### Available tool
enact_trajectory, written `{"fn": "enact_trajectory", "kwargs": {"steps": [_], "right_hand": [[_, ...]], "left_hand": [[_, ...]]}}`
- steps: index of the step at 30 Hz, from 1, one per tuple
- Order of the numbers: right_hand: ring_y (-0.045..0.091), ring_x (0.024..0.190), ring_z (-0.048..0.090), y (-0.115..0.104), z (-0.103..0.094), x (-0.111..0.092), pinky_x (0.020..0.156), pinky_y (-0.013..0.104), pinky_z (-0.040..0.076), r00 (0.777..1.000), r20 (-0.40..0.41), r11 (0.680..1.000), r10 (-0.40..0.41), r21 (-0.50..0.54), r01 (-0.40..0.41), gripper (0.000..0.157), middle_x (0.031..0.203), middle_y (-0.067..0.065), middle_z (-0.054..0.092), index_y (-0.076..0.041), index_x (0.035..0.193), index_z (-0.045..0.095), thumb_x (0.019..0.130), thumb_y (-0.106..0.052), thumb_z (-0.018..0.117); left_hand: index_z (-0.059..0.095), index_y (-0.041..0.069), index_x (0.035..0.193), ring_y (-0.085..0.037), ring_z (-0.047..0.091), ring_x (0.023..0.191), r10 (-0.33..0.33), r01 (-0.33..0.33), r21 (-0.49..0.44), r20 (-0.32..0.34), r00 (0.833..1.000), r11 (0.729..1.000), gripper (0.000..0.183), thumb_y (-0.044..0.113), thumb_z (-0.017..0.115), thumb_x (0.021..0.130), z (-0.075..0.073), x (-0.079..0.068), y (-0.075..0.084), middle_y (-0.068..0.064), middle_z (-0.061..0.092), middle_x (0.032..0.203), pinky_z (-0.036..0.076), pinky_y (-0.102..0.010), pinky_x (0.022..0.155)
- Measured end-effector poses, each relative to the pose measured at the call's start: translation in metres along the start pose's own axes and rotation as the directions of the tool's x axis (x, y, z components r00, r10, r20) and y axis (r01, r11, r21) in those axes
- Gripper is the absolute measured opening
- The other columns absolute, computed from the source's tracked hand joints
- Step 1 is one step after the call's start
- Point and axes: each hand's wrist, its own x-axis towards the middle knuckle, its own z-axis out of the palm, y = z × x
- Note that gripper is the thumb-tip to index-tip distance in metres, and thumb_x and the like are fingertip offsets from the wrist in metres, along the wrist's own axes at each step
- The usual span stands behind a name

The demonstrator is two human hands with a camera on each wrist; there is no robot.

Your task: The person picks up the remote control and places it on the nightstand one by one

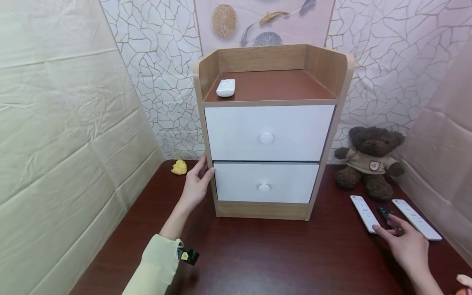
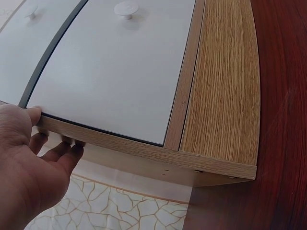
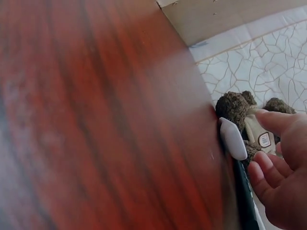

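Note:
A small wooden cabinet [image 1: 262, 210] with two white drawers, both closed, stands on the table. My left hand [image 1: 196, 184] grips the cabinet's left side edge; in the left wrist view the thumb lies at the front edge and the fingers curl behind the side panel. At the right, my right hand [image 1: 408, 245] is low over a small black object [image 1: 385, 213], whose near part it hides. Long white strips with small dark marks lie on either side, one left strip [image 1: 364, 214] and one right strip [image 1: 416, 219]. Thumb and fingers stand apart in the right wrist view.
A brown teddy bear [image 1: 372, 157] sits behind the strips, against the wall. On the cabinet's top lies a white remote [image 1: 226, 88]. A yellow fluffy ball [image 1: 179, 167] is on the table [image 1: 265, 254] at the back left. Cloth-covered walls close in both sides.

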Motion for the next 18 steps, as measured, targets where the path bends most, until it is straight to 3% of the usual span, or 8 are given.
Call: {"fn": "enact_trajectory", "kwargs": {"steps": [3, 11, 18], "right_hand": [[-0.03, 0.066, 0.036, 0.0013, -0.0001, -0.0013, 0.069, 0.02, 0.032, 1.0, 0.021, 1.0, 0.01, 0.0, -0.01, 0.056, 0.089, 0.021, 0.074, 0.006, 0.127, 0.066, 0.086, -0.027, 0.083], [-0.031, 0.065, 0.036, 0.002, 0.0021, -0.0013, 0.069, 0.017, 0.032, 0.995, 0.055, 0.997, 0.081, 0.001, -0.081, 0.059, 0.101, 0.026, 0.073, 0.008, 0.13, 0.064, 0.088, -0.03, 0.081], [-0.03, 0.068, 0.028, 0.0023, 0.0059, -0.0003, 0.081, 0.041, 0.036, 0.996, 0.074, 0.998, 0.057, -0.033, -0.055, 0.057, 0.098, 0.026, 0.073, 0.01, 0.128, 0.063, 0.088, -0.027, 0.08]], "left_hand": [[0.027, 0.006, 0.162, -0.029, 0.039, 0.145, 0.009, -0.009, -0.005, 0.006, 1.0, 1.0, 0.063, 0.01, 0.057, 0.107, -0.0001, 0.0, 0.0002, -0.009, 0.032, 0.164, 0.042, -0.04, 0.112], [0.028, 0.004, 0.161, -0.031, 0.038, 0.146, 0.002, -0.002, 0.005, -0.005, 1.0, 1.0, 0.063, 0.009, 0.058, 0.106, -0.0001, 0.0004, 0.0009, -0.012, 0.032, 0.164, 0.041, -0.039, 0.112], [0.027, -0.001, 0.16, -0.035, 0.037, 0.146, 0.0, 0.0, 0.011, -0.003, 1.0, 1.0, 0.064, 0.009, 0.059, 0.105, -0.0018, 0.0004, 0.0009, -0.016, 0.029, 0.164, 0.04, -0.043, 0.113]]}}
